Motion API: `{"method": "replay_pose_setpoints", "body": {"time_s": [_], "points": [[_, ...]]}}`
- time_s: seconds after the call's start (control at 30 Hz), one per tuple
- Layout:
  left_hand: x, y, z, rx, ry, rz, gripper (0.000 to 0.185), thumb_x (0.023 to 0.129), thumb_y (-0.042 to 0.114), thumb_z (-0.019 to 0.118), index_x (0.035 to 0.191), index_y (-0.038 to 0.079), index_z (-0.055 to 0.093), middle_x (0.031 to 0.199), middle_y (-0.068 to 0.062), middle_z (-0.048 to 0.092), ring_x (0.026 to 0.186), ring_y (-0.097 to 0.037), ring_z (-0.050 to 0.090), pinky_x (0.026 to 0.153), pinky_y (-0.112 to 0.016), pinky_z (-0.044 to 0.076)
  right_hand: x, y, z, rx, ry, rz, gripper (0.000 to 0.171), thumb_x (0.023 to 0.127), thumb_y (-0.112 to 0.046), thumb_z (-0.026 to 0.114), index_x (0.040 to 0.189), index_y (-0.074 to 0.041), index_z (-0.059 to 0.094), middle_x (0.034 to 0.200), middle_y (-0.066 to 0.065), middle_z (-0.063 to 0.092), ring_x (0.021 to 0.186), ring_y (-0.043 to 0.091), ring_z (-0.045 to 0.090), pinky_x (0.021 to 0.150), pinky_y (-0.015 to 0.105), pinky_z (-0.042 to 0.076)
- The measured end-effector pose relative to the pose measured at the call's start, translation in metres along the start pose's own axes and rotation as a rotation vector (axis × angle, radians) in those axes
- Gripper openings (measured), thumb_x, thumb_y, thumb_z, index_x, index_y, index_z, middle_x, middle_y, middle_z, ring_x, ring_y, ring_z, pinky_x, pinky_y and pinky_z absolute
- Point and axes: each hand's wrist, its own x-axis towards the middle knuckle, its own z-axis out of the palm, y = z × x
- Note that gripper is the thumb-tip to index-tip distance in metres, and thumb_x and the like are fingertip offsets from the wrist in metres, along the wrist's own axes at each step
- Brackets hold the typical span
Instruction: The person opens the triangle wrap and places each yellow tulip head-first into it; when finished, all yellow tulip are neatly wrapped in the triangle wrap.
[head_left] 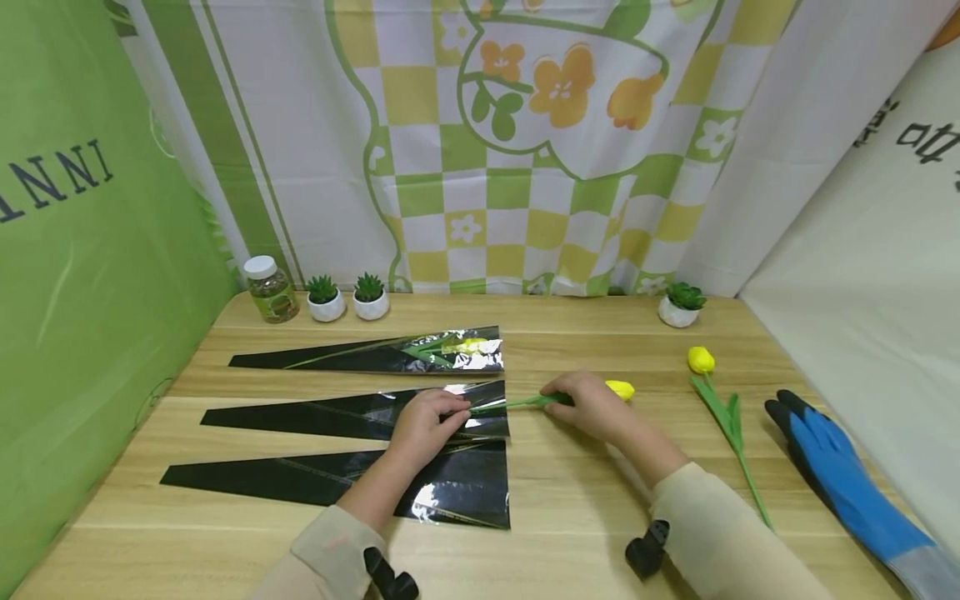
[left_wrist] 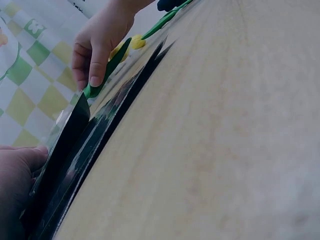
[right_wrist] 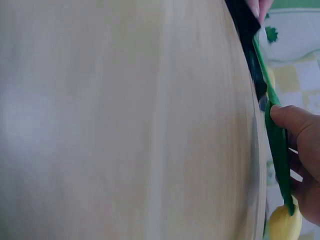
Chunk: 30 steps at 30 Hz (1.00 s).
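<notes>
My right hand (head_left: 588, 406) pinches a yellow tulip (head_left: 619, 390) by its green stem and leaf, thumb on the leaf (right_wrist: 278, 150) in the right wrist view. The stem points left, its lower part over the wide end of the middle black flower sleeve (head_left: 300, 418). At that end my left hand (head_left: 427, 425) pinches the sleeve's edge, which stands raised in the left wrist view. Behind it lies another sleeve (head_left: 352, 357) with a yellow tulip inside. The front sleeve (head_left: 247, 479) lies flat, partly under my left forearm.
Another yellow tulip (head_left: 701, 360) lies at the right, beside a blue work glove (head_left: 840, 467). Along the back edge stand a white-lidded jar (head_left: 273, 292), two potted succulents (head_left: 326, 302) at the left and one succulent (head_left: 680, 307) at the right. Curtains enclose the table.
</notes>
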Motion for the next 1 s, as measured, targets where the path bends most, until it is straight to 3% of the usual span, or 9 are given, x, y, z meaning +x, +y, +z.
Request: {"method": "replay_pose_setpoints", "body": {"time_s": [0.27,0.57,0.8,1.0], "points": [[-0.001,0.000,0.000,0.017,0.003,0.019,0.016,0.088,0.020,0.073,0.100,0.012,0.079,0.106,-0.005,0.074,0.107,-0.024,0.066,0.098,-0.042,0.052,0.004,-0.022,0.015,0.083,0.007,0.025,0.022,0.088,-0.018,0.073,0.108,-0.009,0.074,0.105,0.007,0.072,0.102,0.025,0.065,0.092,0.044,0.054],[-0.001,0.000,0.001,0.012,-0.002,0.026,0.015,0.088,0.019,0.073,0.100,0.012,0.079,0.108,-0.005,0.074,0.108,-0.025,0.066,0.099,-0.043,0.052,0.007,-0.029,0.023,0.024,0.017,-0.013,0.027,0.087,-0.021,0.074,0.111,-0.010,0.073,0.105,0.006,0.074,0.100,0.024,0.066,0.092,0.044,0.054],[-0.001,-0.001,0.001,0.013,0.002,0.025,0.015,0.088,0.018,0.073,0.100,0.012,0.079,0.107,-0.005,0.074,0.107,-0.026,0.066,0.098,-0.044,0.052,0.000,-0.022,0.010,0.044,0.032,0.006,0.039,0.089,-0.028,0.073,0.122,-0.007,0.067,0.120,0.012,0.069,0.113,0.032,0.063,0.099,0.049,0.051],[-0.001,-0.002,0.001,0.011,0.001,0.021,0.015,0.088,0.019,0.073,0.100,0.012,0.079,0.107,-0.005,0.074,0.108,-0.026,0.066,0.098,-0.044,0.052,-0.016,0.001,-0.009,0.139,0.063,0.052,0.042,0.093,-0.025,0.068,0.127,-0.002,0.063,0.130,0.020,0.062,0.123,0.043,0.054,0.102,0.059,0.046]]}}
